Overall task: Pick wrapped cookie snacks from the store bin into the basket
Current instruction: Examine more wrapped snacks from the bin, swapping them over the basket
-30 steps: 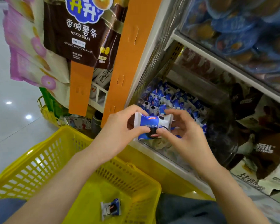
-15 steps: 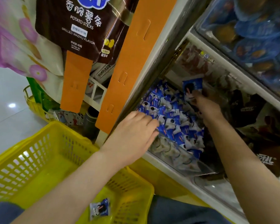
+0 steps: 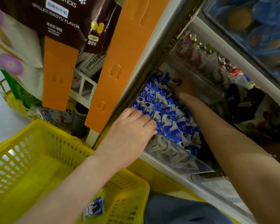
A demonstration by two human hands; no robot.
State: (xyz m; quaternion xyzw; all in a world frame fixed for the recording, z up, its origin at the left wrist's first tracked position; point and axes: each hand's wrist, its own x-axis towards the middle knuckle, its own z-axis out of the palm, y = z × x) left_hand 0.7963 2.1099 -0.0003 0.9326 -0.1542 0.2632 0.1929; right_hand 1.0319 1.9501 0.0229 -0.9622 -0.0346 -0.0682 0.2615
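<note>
Right hand (image 3: 183, 89) is now down among the rear cookie snacks (image 3: 166, 117), grip unreadable in shadow; left hand (image 3: 131, 131) rests released on the front ones; basket (image 3: 31, 143) count stays at one.

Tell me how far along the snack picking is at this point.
Done: one snack lies in the basket. In hand: the left hand is on the near packs in the bin, and the right hand reaches to their far end; whether either grips a pack is unclear. Left: lifting more packs out and into the basket.
</note>
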